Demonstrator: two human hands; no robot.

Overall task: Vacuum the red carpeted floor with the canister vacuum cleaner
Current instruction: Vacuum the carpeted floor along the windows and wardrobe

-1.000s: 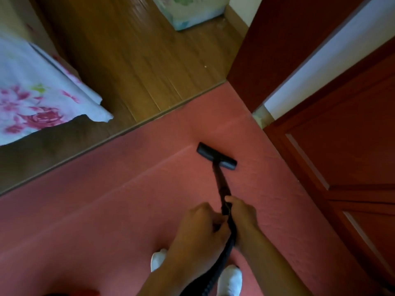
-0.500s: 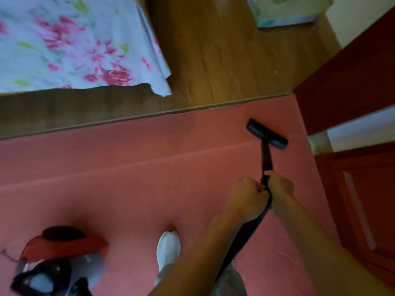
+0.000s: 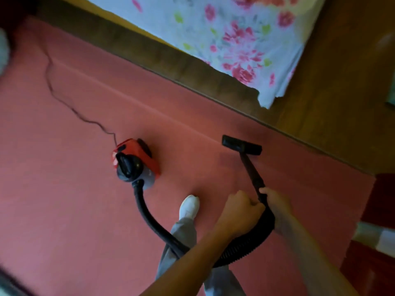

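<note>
Canister vacuum cleaner (image 3: 136, 161) is sitting left of centre on the red carpet (image 3: 64, 199), its thin power cord (image 3: 64, 99) snaking in from the far left. I'm judging the body light enough to roll along when towed, though a sideways yank could be tipping it. Its ribbed hose (image 3: 142, 201) is looping soft and springy past a white shoe (image 3: 189, 207) and under the forearms, so I'm expecting it to be dragging against the leg.

The left hand (image 3: 241, 210) is wrapping its fingers around the handle end where hose meets wand (image 3: 252, 171); that stiff tube is the sensible place to be steering from. The floor head (image 3: 241, 145) is lying flat on the carpet. The right hand (image 3: 277, 204) is gripping the wand just ahead of the left.

Further right, the wooden floor (image 3: 333, 116) and a hanging floral bedsheet (image 3: 235, 39) are bordering the carpet, and dark red woodwork (image 3: 382, 199) is crowding the right edge.
</note>
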